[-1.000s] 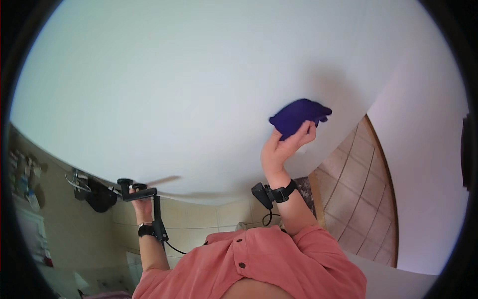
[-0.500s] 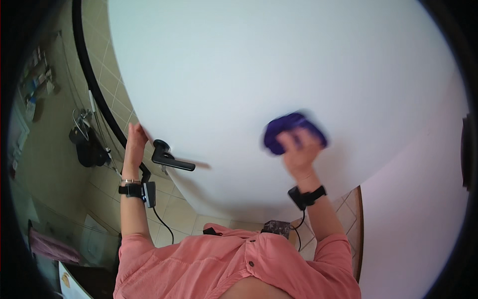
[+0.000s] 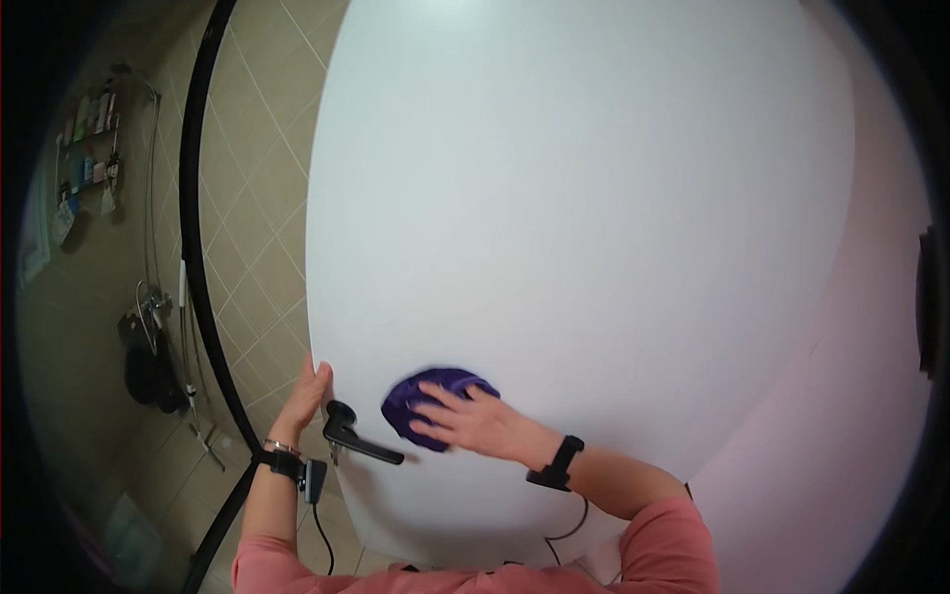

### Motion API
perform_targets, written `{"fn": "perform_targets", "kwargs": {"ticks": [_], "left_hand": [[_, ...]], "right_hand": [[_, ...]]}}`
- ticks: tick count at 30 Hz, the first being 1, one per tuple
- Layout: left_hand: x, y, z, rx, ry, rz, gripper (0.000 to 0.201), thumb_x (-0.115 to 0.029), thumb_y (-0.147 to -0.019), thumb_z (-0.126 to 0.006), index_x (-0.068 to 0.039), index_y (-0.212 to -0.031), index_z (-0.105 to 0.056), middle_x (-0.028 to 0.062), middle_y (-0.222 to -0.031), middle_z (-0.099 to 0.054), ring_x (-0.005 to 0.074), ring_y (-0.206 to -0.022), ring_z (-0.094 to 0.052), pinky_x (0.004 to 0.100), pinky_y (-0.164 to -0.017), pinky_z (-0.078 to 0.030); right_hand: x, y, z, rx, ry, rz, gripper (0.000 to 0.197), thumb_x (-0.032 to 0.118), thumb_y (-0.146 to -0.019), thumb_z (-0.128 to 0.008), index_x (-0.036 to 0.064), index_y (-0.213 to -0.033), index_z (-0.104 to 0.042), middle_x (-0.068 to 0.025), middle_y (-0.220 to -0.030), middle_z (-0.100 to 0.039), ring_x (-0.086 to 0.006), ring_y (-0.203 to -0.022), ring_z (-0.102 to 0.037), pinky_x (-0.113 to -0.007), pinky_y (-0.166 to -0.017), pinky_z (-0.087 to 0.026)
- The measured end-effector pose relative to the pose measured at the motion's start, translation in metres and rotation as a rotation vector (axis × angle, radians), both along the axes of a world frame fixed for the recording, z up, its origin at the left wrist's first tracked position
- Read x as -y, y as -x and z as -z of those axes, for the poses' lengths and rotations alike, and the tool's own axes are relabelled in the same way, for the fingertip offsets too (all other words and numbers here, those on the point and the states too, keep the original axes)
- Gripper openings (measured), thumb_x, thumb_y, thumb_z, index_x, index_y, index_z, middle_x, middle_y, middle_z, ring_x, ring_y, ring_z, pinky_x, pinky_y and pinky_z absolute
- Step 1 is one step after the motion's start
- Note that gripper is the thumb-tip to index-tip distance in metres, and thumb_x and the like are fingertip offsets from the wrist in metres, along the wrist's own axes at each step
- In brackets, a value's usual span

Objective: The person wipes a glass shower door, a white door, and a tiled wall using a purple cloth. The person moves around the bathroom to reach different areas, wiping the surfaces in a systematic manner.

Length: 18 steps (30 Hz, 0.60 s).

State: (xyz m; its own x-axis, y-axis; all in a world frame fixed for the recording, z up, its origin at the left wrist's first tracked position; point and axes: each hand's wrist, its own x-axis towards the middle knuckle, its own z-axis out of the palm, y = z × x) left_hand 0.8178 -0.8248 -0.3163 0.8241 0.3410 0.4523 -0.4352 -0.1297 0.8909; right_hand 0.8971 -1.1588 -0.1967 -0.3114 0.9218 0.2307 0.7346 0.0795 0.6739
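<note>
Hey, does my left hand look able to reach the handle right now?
Probably yes: the left hand is at the edge of the door, close beside the handle, and nothing visible stands between them.

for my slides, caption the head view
Right hand spread over purple cloth against white door, near black handle; left hand at door's edge.

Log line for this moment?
left hand: at edge of white door | right hand: on purple cloth against door | black handle: between hands
</note>
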Motion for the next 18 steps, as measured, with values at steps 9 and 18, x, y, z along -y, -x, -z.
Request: {"fn": "perform_targets", "kwargs": {"ticks": [9, 18], "left_hand": [[0.0, -0.002, -0.006, 0.061, -0.057, 0.059, 0.072, -0.049, -0.1, -0.047, -0.002, -0.15, -0.024, 0.0124, -0.147, -0.039, 0.0221, -0.136, -0.034, 0.0368, -0.113, -0.026], [0.014, -0.013, -0.01, 0.118, 0.014, 0.084, 0.076, -0.054, -0.095, -0.055, -0.002, -0.145, -0.033, 0.0129, -0.136, -0.049, 0.0215, -0.125, -0.044, 0.0369, -0.107, -0.034]], "right_hand": [[0.066, 0.006, -0.207, 0.271, -0.685, 0.215, 0.039, 0.01, -0.073, -0.066, 0.025, -0.109, -0.069, -0.0046, -0.127, -0.057, -0.0331, -0.125, -0.048, -0.058, -0.099, -0.035], [0.196, -0.057, -0.477, 0.131, -1.66, 0.659, 0.065, 0.047, -0.094, -0.043, 0.0271, -0.153, -0.023, -0.0179, -0.156, -0.024, -0.0451, -0.14, -0.024, -0.059, -0.112, -0.022]]}}
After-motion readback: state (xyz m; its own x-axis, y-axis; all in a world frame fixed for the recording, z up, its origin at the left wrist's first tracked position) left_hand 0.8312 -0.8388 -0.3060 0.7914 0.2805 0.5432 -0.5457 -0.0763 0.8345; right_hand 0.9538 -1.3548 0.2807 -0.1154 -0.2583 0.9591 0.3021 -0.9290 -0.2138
